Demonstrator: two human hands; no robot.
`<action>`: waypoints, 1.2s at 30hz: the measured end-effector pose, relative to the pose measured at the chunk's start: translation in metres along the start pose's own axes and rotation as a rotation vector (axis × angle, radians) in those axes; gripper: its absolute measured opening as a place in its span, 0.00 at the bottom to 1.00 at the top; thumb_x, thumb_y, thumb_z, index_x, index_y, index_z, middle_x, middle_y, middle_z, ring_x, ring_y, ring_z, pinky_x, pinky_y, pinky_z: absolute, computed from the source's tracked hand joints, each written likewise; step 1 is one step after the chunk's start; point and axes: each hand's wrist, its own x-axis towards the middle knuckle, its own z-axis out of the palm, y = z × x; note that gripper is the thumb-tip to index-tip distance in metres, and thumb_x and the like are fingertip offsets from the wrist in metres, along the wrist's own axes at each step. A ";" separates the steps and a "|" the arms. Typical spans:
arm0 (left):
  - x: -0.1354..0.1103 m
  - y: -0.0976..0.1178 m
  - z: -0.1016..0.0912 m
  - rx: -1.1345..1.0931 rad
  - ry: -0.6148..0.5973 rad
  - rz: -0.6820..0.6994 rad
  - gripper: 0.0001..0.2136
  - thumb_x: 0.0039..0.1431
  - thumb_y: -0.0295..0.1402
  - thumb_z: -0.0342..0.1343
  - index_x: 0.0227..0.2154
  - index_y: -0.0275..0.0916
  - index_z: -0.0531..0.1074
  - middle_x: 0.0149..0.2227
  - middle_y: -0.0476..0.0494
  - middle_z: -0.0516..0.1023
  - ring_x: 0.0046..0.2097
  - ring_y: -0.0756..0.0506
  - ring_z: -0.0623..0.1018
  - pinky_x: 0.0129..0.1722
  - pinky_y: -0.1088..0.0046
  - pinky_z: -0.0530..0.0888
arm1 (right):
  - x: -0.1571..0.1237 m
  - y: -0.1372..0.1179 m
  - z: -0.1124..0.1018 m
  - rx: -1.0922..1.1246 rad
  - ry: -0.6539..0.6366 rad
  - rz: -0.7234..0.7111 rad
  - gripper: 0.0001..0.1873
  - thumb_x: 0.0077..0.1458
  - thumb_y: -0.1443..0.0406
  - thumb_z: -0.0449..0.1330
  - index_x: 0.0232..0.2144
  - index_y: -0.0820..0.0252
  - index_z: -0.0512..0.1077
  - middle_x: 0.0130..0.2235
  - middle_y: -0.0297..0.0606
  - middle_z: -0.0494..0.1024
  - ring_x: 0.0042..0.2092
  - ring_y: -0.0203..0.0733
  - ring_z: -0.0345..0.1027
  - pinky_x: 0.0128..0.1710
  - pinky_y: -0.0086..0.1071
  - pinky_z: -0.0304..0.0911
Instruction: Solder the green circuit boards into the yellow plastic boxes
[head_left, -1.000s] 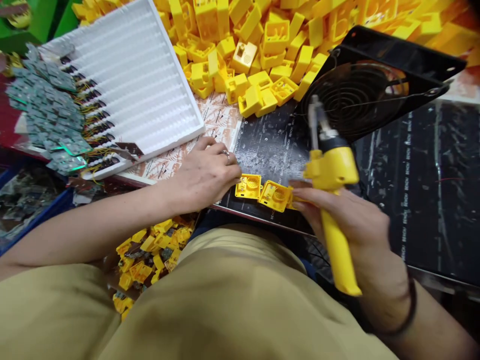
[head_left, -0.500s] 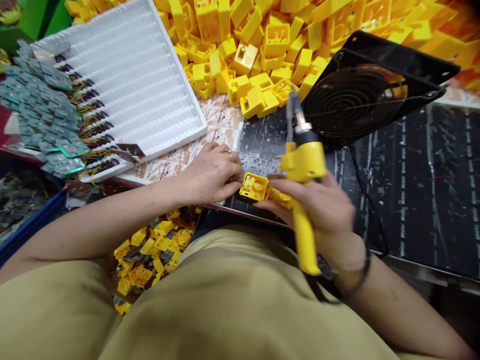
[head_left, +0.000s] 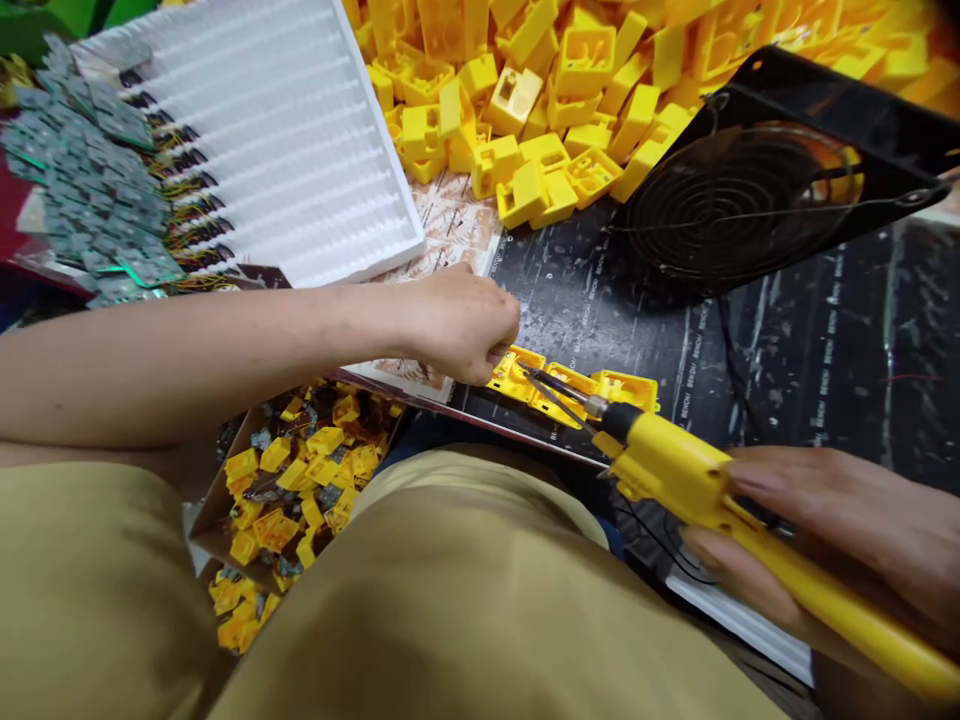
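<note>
Three open yellow plastic housings lie in a row near the bench's front edge: a left one [head_left: 531,357], a middle one [head_left: 561,402] and a right one [head_left: 630,388]. At the left end, my left hand [head_left: 469,320] is closed, its fingertips against the left housing; what they pinch is hidden. My right hand [head_left: 840,530] grips a yellow soldering gun [head_left: 679,460] by its long handle. The gun lies slanted, its metal tip and thin feed tube reaching over the middle housing to the left one, close to my left fingers.
A heap of yellow housings [head_left: 517,100] covers the back. A black fan [head_left: 720,200] stands at right. At left, a white foam tray [head_left: 300,140] bears wired parts beside a pile of circuit boards [head_left: 90,190]. Below the bench edge, a box holds yellow pieces [head_left: 322,470].
The soldering gun has swung from upright to pointing left, its tip now at the housings. My right hand has moved right, off the housings. My left hand has shifted slightly right and closed tighter.
</note>
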 end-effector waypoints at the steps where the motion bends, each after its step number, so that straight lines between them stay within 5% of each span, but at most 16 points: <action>1: 0.002 0.001 -0.002 0.023 -0.010 -0.001 0.06 0.52 0.30 0.57 0.28 0.41 0.80 0.31 0.45 0.80 0.35 0.45 0.75 0.39 0.67 0.65 | 0.005 0.000 0.005 0.016 0.000 -0.046 0.18 0.63 0.64 0.63 0.54 0.55 0.70 0.39 0.34 0.80 0.37 0.40 0.76 0.33 0.31 0.73; 5: 0.007 0.007 -0.008 0.054 -0.032 -0.019 0.05 0.48 0.28 0.58 0.27 0.40 0.80 0.26 0.45 0.78 0.34 0.43 0.76 0.36 0.67 0.65 | 0.014 -0.001 0.016 0.014 0.009 -0.131 0.05 0.67 0.62 0.58 0.43 0.57 0.69 0.35 0.35 0.80 0.35 0.36 0.75 0.34 0.28 0.72; 10: 0.011 0.015 -0.014 0.019 -0.041 -0.058 0.07 0.44 0.25 0.61 0.28 0.40 0.80 0.27 0.44 0.78 0.37 0.40 0.77 0.38 0.66 0.68 | 0.012 -0.006 0.021 0.009 0.019 -0.045 0.06 0.67 0.64 0.58 0.35 0.58 0.71 0.33 0.37 0.79 0.37 0.35 0.76 0.43 0.30 0.73; 16: 0.013 0.017 -0.015 0.060 -0.028 -0.034 0.10 0.43 0.25 0.60 0.31 0.41 0.81 0.27 0.46 0.78 0.36 0.41 0.76 0.40 0.66 0.68 | 0.029 -0.008 0.012 -0.003 -0.010 -0.183 0.08 0.58 0.69 0.66 0.39 0.58 0.71 0.34 0.34 0.81 0.36 0.37 0.77 0.39 0.30 0.77; 21: 0.015 0.016 -0.015 0.081 -0.024 -0.027 0.12 0.43 0.26 0.60 0.33 0.42 0.81 0.28 0.46 0.79 0.36 0.41 0.77 0.39 0.66 0.68 | 0.036 -0.004 0.003 -0.057 -0.144 -0.357 0.05 0.64 0.68 0.62 0.42 0.62 0.71 0.38 0.38 0.82 0.40 0.38 0.78 0.43 0.31 0.76; 31: 0.013 0.019 -0.019 0.039 -0.048 -0.070 0.12 0.43 0.24 0.60 0.33 0.42 0.81 0.28 0.47 0.78 0.38 0.42 0.77 0.40 0.68 0.67 | 0.017 -0.003 0.005 -0.018 0.017 -0.157 0.13 0.54 0.70 0.70 0.39 0.61 0.72 0.39 0.35 0.81 0.41 0.38 0.76 0.41 0.32 0.74; 36: 0.009 0.018 -0.021 0.134 -0.075 -0.017 0.08 0.50 0.26 0.58 0.31 0.41 0.80 0.28 0.45 0.79 0.37 0.43 0.76 0.39 0.69 0.67 | 0.022 -0.004 0.007 0.001 0.008 -0.222 0.13 0.54 0.70 0.70 0.39 0.63 0.71 0.37 0.35 0.80 0.38 0.34 0.75 0.39 0.28 0.72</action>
